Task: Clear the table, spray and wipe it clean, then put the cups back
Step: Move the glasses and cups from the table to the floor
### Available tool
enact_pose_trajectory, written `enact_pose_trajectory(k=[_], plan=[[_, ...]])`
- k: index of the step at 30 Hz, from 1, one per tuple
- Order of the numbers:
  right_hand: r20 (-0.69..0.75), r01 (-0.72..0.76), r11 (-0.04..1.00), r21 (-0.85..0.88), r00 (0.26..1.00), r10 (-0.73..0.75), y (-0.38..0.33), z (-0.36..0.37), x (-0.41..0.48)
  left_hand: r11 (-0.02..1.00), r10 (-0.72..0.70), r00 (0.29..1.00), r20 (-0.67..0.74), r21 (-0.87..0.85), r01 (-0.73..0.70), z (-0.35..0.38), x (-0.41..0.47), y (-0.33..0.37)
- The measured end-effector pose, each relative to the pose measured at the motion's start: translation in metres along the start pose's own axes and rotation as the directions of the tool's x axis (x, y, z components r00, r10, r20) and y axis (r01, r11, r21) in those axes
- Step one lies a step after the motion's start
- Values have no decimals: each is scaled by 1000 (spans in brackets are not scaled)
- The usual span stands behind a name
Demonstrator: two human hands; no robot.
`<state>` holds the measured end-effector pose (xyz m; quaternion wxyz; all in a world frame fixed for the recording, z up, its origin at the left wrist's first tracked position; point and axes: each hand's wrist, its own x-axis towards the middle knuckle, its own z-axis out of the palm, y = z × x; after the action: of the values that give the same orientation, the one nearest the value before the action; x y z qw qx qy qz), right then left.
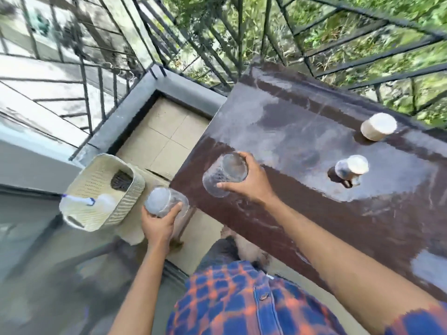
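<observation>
A dark brown table with a shiny, streaked top fills the right of the view. My right hand grips a clear patterned glass over the table's near left corner. My left hand holds a second clear glass just off the table's left edge, above the floor. Two cups stand upside down farther right on the table: a beige paper cup near the far edge and a mug with a handle nearer the middle.
A cream woven basket sits left of the table and holds a white spray bottle and a dark cloth. Black metal railings close off the balcony behind the table. My checked shirt fills the bottom.
</observation>
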<state>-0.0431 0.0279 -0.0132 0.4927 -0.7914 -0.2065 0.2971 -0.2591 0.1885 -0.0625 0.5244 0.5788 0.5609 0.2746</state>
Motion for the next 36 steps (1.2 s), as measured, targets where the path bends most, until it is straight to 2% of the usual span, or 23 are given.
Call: enact_pose_trajectory(k=[5,11,14,16,25,28,31,36], plan=[[207,86,991,-100,976,-63,-29,79,15,992,-120,977,-175,-47,114,-41,26,-44],[420,127,972,-200,907,-32,-38,191,45,924,-377,897,-231,-27,381,-85,67,-102],[475,168,955,-244,879,-33,-31,241,52,881,-437,858,-270,66,469,-104,78,-121],[521,190,941,-281,854,-17,-20,278,57,846,-487,817,-308,67,529,-117,90,-136],[573,172,876,-450,809,135,52,365,80,803,-542,743,-393,19,596,-123,130,-187],[608,227,860,-456,786,115,66,383,85,819,-516,727,-452,-11,574,-120,140,-206],[634,337,837,-431,773,15,80,399,90,832,-498,707,-502,-45,554,-119,151,-223],[640,393,832,-392,766,-60,97,421,89,843,-460,725,-513,5,538,-122,159,-245]])
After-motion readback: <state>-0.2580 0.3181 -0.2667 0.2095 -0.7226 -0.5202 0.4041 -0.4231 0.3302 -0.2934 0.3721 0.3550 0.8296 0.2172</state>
